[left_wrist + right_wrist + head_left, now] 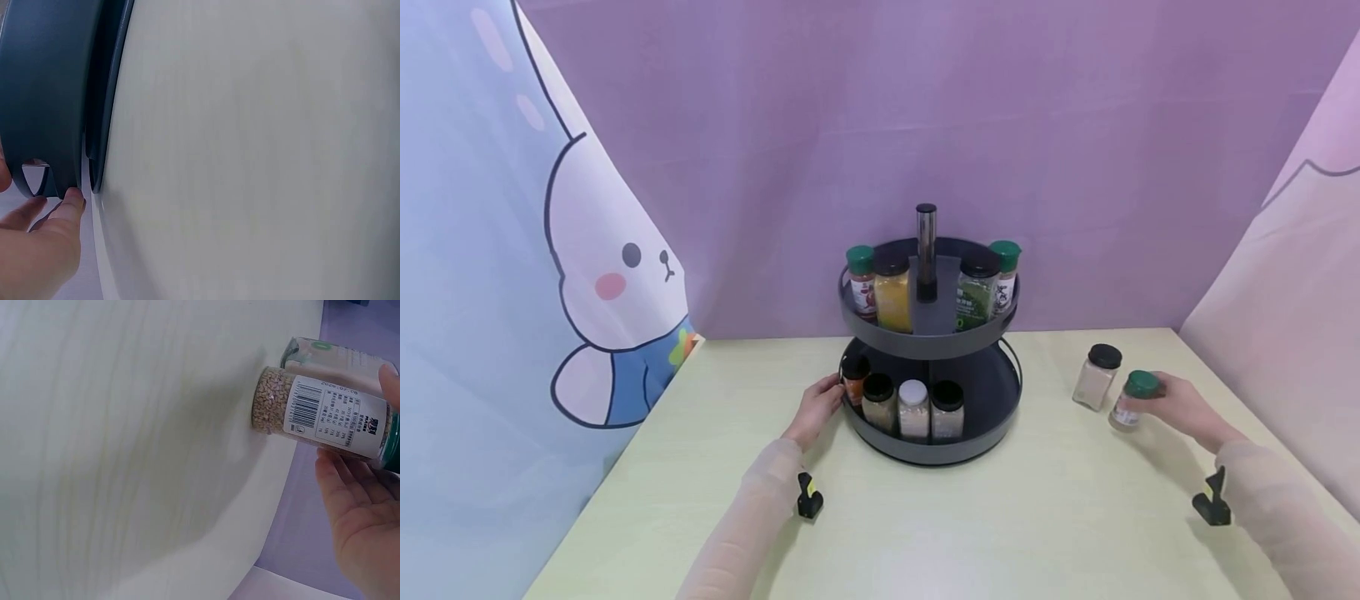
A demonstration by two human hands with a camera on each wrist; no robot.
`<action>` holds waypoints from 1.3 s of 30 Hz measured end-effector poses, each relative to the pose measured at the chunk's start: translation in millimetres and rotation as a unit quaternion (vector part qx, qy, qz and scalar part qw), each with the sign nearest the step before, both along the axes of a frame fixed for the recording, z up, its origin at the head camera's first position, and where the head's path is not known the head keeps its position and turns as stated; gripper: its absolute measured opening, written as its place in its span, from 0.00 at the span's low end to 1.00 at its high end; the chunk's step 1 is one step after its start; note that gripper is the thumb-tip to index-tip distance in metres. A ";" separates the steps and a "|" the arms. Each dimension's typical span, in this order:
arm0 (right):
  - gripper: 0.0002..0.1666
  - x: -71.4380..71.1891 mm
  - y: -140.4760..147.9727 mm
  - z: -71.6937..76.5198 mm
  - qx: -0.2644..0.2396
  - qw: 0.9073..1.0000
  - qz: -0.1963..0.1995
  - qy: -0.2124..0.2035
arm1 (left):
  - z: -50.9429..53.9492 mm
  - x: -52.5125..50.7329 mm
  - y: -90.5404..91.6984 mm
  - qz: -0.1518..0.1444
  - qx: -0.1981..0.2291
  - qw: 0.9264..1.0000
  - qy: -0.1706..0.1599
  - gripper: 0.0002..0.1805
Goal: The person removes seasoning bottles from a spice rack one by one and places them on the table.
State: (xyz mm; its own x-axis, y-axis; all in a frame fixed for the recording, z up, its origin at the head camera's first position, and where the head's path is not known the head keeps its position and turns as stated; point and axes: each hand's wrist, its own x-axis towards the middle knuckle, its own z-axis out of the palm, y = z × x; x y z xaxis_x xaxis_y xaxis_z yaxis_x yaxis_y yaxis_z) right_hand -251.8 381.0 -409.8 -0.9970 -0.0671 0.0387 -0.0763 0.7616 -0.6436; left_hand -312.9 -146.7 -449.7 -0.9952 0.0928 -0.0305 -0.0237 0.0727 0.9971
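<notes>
A dark grey two-tier turntable rack (977,450) stands on the table with spice jars on both tiers. My left hand (817,408) is at the left side of its lower tier. In the left wrist view, extended fingertips (73,195) touch the tray wall beside a cut-out, with the thumb partly out of frame. My right hand (1183,406) grips a round spice jar (319,415) with a green cap (1142,383), a barcode label and small tan grains. Whether its base touches the table I cannot tell. A black-capped square jar (1095,383) stands just left of it.
Several jars stand at the lower tier's front left, among them a white-capped jar (913,412). Above, green- and black-capped jars flank the metal post (927,242). A purple cloth (760,208) hangs behind the pale table (1000,533).
</notes>
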 end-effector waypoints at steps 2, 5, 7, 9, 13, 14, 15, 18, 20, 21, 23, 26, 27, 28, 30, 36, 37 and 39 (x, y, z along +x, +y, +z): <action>0.39 0.1 -0.8 3.2 0.000 1.000 0.001 -0.003 | -0.3 -0.8 0.3 0.002 0.003 1.000 -0.002 0.25; 0.42 0.0 -1.6 8.2 -0.001 1.000 0.005 -0.005 | -1.0 -1.3 0.6 0.005 0.004 1.000 -0.004 0.25; 0.45 -0.8 -1.6 11.5 -0.001 1.000 0.010 -0.007 | -1.4 -1.9 0.6 0.005 0.005 1.000 -0.004 0.25; 0.46 -1.5 -1.6 15.0 0.002 1.000 0.013 -0.008 | -1.4 -2.1 0.6 0.006 0.005 1.000 -0.005 0.25; 0.47 -2.1 -1.0 22.0 -0.004 1.000 0.024 -0.016 | -1.6 -2.9 0.1 0.006 0.002 1.000 -0.005 0.25; 0.47 -1.8 -1.3 24.1 -0.005 1.000 0.025 -0.016 | -1.8 -3.0 0.1 0.006 0.000 1.000 -0.005 0.25; 0.47 -1.3 -1.6 26.0 -0.007 0.999 0.026 -0.017 | -2.1 -3.1 0.0 0.005 -0.001 1.000 -0.005 0.25; 0.48 -0.1 -2.8 32.6 -0.011 0.999 0.029 -0.017 | -2.1 -3.0 0.2 0.005 -0.002 1.000 -0.006 0.25; 0.49 0.3 -3.7 37.4 -0.005 0.999 0.028 -0.016 | -1.5 -2.4 0.6 0.006 -0.002 1.000 -0.006 0.25; 0.50 0.4 -4.1 39.9 -0.001 1.000 0.027 -0.014 | -1.2 -2.1 0.7 0.006 -0.002 1.000 -0.006 0.25; 0.50 0.2 -5.0 45.3 0.007 1.000 0.025 -0.004 | -0.7 -1.5 0.9 0.006 -0.001 1.000 -0.005 0.25; 0.48 1.0 -7.3 53.2 0.017 1.000 0.019 0.014 | -0.8 -1.4 0.9 0.005 -0.002 1.000 -0.005 0.25; 0.48 1.5 -8.4 55.6 0.017 0.999 0.018 0.020 | -0.8 -1.3 0.9 0.004 -0.003 1.000 -0.004 0.25; 0.48 2.2 -9.5 57.8 0.017 0.999 0.017 0.025 | -0.8 -1.3 0.9 0.004 -0.003 1.000 -0.004 0.25; 0.47 3.9 -12.2 61.7 0.016 0.999 0.017 0.032 | -0.7 -1.3 0.9 0.005 -0.003 1.000 -0.003 0.25; 0.45 6.2 -27.4 70.1 0.008 0.998 0.038 0.051 | -0.5 -1.5 0.0 0.003 -0.006 1.000 -0.006 0.25; 0.45 6.6 -30.3 71.0 0.008 0.998 0.042 0.051 | -0.8 -1.4 0.1 0.002 -0.005 1.000 -0.007 0.25; 0.45 7.2 -36.5 73.1 0.005 0.997 0.053 0.050 | -0.8 -1.3 0.4 -0.001 -0.004 1.000 -0.005 0.25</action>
